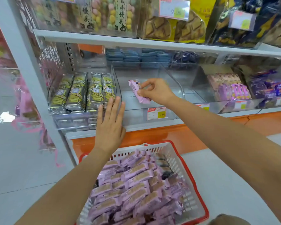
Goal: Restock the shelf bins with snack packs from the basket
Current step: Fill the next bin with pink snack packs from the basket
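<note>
Snack pack (139, 91), pink and slim, is hanging tilted over the clear middle bin (152, 105) on the shelf (161, 124). It is being held by the right hand (156, 93), whose grip is clamping it between thumb and fingertips. Left hand (110, 122) is reaching flat at the bin's left wall, its grip apart and fingers straight, just beside a neighbouring bin of green packs (81, 91). Below, a red-rimmed basket (194, 189) is sitting full of more pink packs (133, 184).
</note>
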